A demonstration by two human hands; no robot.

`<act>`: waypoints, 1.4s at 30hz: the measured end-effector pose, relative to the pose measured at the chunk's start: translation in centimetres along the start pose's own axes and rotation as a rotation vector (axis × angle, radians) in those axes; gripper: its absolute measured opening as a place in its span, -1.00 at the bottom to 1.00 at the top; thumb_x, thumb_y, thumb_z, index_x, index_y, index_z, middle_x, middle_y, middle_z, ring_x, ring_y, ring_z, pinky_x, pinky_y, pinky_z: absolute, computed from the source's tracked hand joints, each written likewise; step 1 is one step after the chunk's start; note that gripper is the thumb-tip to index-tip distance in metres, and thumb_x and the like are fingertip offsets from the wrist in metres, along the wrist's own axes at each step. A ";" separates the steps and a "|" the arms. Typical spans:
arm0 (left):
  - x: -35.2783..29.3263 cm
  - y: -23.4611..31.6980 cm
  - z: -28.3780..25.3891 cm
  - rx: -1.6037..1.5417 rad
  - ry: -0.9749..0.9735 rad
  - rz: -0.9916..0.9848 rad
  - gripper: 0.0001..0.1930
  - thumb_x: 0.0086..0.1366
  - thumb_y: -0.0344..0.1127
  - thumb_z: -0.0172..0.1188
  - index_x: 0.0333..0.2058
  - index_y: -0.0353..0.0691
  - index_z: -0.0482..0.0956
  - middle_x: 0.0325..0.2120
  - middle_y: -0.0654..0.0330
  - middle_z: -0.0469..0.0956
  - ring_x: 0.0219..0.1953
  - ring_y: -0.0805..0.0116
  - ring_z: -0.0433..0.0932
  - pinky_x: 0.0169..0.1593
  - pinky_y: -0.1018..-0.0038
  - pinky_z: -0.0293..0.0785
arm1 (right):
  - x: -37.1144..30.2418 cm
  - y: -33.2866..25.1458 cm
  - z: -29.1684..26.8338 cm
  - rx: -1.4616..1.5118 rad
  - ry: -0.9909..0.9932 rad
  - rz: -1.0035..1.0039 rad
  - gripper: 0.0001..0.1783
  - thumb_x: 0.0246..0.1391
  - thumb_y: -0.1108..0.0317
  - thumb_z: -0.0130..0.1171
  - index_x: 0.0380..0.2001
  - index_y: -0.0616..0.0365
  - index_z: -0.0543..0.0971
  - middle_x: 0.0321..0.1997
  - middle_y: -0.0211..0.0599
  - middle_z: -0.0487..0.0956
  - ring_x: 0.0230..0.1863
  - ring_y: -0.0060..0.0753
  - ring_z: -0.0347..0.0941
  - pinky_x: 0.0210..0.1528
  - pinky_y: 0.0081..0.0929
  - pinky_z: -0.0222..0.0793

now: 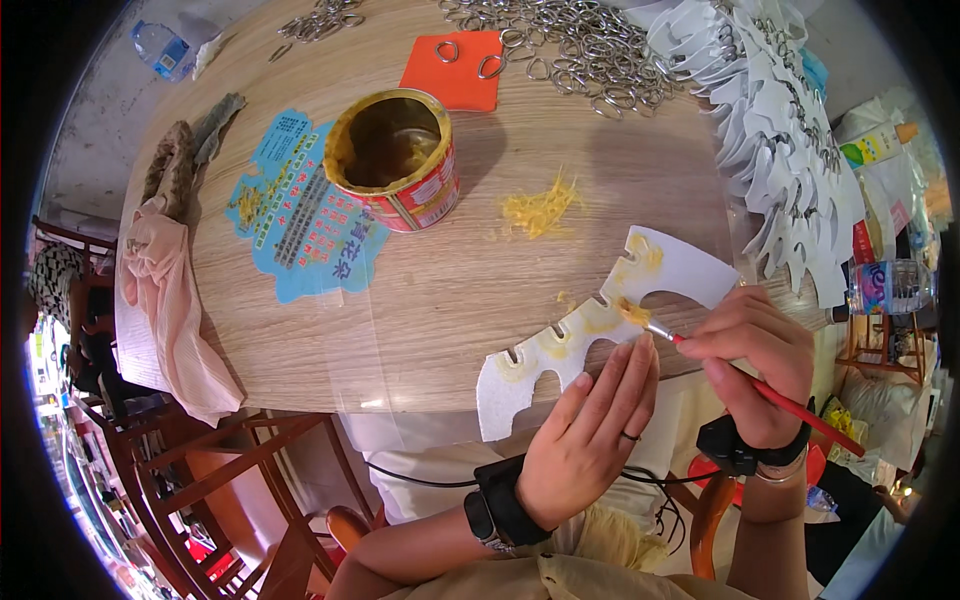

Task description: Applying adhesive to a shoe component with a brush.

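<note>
A white notched cutout piece (575, 345) lies at the table's near edge, with yellowish glue smeared around its notches. My left hand (592, 435) rests flat with its fingers stretched out, their tips on the lower edge of the piece. In my right hand (755, 350) is a red-handled paintbrush (790, 402), pinched between thumb and fingers. Its glue-coated bristles touch the piece beside one notch. Farther left stands an open red tin (420, 200), its rim crusted with yellow glue and brownish glue inside.
Yellow stringy glue (540, 206) sits right of the tin. A blue printed card (312, 235) lies under it. Metal rings (600, 60) are piled at the back, some on an orange square (455, 88). White pieces (780, 150) line the right edge; a pink cloth (165, 290) hangs at left.
</note>
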State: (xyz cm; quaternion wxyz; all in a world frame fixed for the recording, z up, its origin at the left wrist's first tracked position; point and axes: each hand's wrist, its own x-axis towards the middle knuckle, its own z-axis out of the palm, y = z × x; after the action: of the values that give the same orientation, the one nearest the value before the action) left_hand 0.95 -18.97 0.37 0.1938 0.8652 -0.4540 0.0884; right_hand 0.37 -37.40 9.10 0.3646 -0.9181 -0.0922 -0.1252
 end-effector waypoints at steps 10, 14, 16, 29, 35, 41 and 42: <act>-0.2 0.0 0.2 0.006 0.006 0.000 -0.43 0.16 -0.25 -0.05 0.18 -0.22 0.32 0.27 0.18 0.25 0.28 0.38 0.24 0.24 0.44 0.09 | 1.5 0.9 1.8 0.027 0.051 -0.070 -0.84 -0.11 0.63 0.14 -0.38 0.29 0.59 -0.42 -0.19 0.61 -0.41 -0.22 0.54 -0.25 -0.39 0.36; -0.1 -0.1 0.0 0.018 0.006 0.012 -0.43 0.16 -0.26 -0.05 0.18 -0.24 0.32 0.27 0.17 0.24 0.28 0.37 0.24 0.22 0.46 0.11 | 0.7 0.9 1.4 0.182 0.201 0.011 -0.86 -0.02 0.54 0.10 -0.35 0.33 0.58 -0.39 -0.14 0.62 -0.35 -0.27 0.53 -0.21 -0.41 0.35; -0.1 -0.1 -0.1 0.016 0.003 0.017 -0.43 0.16 -0.26 -0.05 0.18 -0.25 0.32 0.28 0.16 0.23 0.28 0.37 0.25 0.21 0.47 0.12 | 0.1 0.8 0.9 0.283 0.311 0.040 -0.82 0.03 0.47 0.08 -0.32 0.35 0.57 -0.36 -0.10 0.61 -0.32 -0.29 0.52 -0.18 -0.41 0.34; 0.3 0.0 -0.4 0.001 -0.002 -0.028 -0.52 0.17 -0.28 0.09 0.12 -0.12 0.42 0.18 0.30 0.39 0.16 0.46 0.39 0.17 0.41 0.18 | -0.9 0.3 0.8 0.282 0.375 0.088 -0.80 0.09 0.44 0.09 -0.26 0.36 0.55 -0.36 -0.10 0.61 -0.32 -0.34 0.46 -0.20 -0.42 0.33; 0.1 0.0 -0.1 -0.007 0.014 0.000 -0.48 0.19 -0.27 -0.02 0.16 -0.21 0.35 0.24 0.19 0.29 0.23 0.39 0.31 0.20 0.44 0.15 | -0.7 0.0 1.8 0.286 0.253 0.035 -0.87 0.01 0.49 0.19 -0.35 0.32 0.62 -0.44 -0.23 0.63 -0.48 -0.42 0.44 -0.35 -0.49 0.28; -0.7 -0.1 0.8 -0.051 0.036 0.020 -0.45 0.20 -0.24 -0.04 0.18 -0.25 0.31 0.24 0.13 0.26 0.26 0.31 0.27 0.24 0.39 0.12 | -0.2 -0.4 2.5 0.159 0.156 -0.066 -0.86 -0.08 0.52 0.26 -0.36 0.24 0.64 -0.42 -0.25 0.64 -0.48 -0.37 0.51 -0.33 -0.46 0.31; -0.7 -0.1 0.8 -0.059 0.033 0.023 -0.45 0.20 -0.23 -0.03 0.18 -0.25 0.31 0.23 0.12 0.27 0.25 0.30 0.27 0.24 0.37 0.12 | -0.2 -0.4 2.5 0.144 0.143 -0.069 -0.85 -0.09 0.53 0.26 -0.36 0.23 0.64 -0.42 -0.25 0.64 -0.48 -0.35 0.52 -0.32 -0.45 0.32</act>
State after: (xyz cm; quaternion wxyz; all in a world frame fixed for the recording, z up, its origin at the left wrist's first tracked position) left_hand 0.60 -18.69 -0.63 0.2255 0.8522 -0.4632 0.0916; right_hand 0.52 -35.37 7.56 0.4308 -0.8744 -0.1062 -0.1961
